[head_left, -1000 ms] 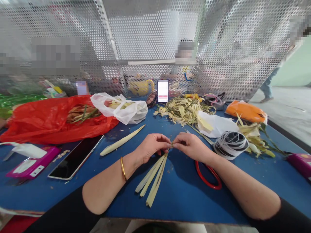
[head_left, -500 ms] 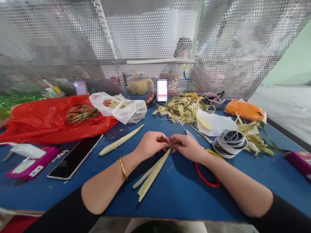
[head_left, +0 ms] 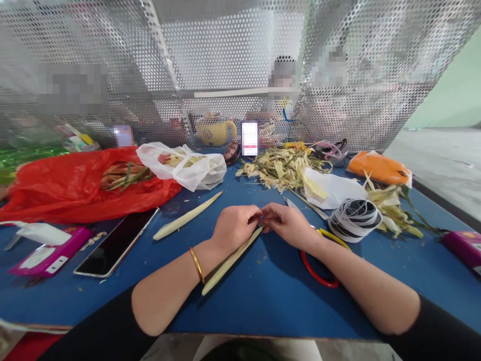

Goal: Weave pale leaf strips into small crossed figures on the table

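Observation:
My left hand point(head_left: 236, 228) and my right hand point(head_left: 285, 223) meet at the middle of the blue table, fingertips nearly touching. Between them is the narrow upper end of a pale husk strip point(head_left: 233, 264), pinched by my left hand. The strip slants down to the left, partly beneath my left hand and wrist. The fingers of my right hand are closed at the same tip; the small part they grip is hidden. Left of my hands lies another long pale husk point(head_left: 188, 216). Scissors with red and yellow handles point(head_left: 319, 277) rest partly under my right forearm.
On the left are a red plastic bag point(head_left: 82, 185), a white bag point(head_left: 199, 170) and a black phone point(head_left: 118, 243). Behind my hands spreads a husk pile point(head_left: 283, 168). A spool of white cord point(head_left: 354, 220) and an orange packet point(head_left: 379, 169) sit at the right.
The husk strips between my hands have swung left and closer together, with their lower ends now nearer my left wrist. My left hand has turned slightly over them.

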`<state>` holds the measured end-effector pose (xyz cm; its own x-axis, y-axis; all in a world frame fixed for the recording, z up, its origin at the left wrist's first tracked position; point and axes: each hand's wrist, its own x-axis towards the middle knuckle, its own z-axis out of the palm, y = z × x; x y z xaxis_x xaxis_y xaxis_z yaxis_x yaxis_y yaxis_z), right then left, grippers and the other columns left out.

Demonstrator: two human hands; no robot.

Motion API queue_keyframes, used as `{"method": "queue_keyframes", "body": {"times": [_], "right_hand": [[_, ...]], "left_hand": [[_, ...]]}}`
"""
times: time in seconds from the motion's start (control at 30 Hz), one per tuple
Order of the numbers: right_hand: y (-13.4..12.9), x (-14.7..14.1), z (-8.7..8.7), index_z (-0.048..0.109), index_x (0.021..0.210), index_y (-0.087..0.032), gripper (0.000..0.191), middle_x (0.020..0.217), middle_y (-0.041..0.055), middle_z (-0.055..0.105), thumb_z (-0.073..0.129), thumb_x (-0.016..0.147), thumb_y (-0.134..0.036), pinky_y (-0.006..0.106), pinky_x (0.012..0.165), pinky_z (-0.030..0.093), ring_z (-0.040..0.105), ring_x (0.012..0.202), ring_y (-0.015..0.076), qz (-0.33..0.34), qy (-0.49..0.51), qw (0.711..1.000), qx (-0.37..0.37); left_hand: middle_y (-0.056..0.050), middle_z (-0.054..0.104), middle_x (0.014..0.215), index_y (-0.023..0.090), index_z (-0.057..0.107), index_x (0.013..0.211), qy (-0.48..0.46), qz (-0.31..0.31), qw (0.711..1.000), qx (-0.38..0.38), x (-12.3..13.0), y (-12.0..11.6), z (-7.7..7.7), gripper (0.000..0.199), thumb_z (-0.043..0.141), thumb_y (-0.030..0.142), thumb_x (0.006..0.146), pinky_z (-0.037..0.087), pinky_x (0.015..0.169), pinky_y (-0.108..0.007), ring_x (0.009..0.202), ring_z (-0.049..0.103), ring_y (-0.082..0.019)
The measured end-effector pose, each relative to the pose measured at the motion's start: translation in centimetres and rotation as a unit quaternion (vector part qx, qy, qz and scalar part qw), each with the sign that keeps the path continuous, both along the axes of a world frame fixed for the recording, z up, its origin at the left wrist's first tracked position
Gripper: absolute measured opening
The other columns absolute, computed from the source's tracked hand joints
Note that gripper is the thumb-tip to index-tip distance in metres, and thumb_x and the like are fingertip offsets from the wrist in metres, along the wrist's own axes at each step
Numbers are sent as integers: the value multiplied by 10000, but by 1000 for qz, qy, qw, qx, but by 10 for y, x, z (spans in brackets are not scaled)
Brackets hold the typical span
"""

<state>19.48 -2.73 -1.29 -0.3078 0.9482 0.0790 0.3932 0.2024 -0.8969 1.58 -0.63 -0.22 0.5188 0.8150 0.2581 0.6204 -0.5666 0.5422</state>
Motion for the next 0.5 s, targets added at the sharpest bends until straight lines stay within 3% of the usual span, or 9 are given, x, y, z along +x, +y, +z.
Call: {"method": "queue_keyframes", "body": {"times": [0.23,0.5], "right_hand": [[2,0,-1,586,913,-194,241,741,-7,685,489,766,-29,260,668,520,684,671,141,4,-2,1000,-22],[1,0,-2,569,957,-204,275,798,-2,702,470,774,-24,267,712,523,690,715,137,9,4,1000,18]], "left_hand": [[-24,744,856,232,716,858,35,-15,999,-16,-3,3,3,181,543,184,835,394,668,-234,760,660,-168],[-35,723,784,200,698,830,91,6,991,97,-1,2,-8,165,537,187,863,381,625,-261,729,650,-182]]}}
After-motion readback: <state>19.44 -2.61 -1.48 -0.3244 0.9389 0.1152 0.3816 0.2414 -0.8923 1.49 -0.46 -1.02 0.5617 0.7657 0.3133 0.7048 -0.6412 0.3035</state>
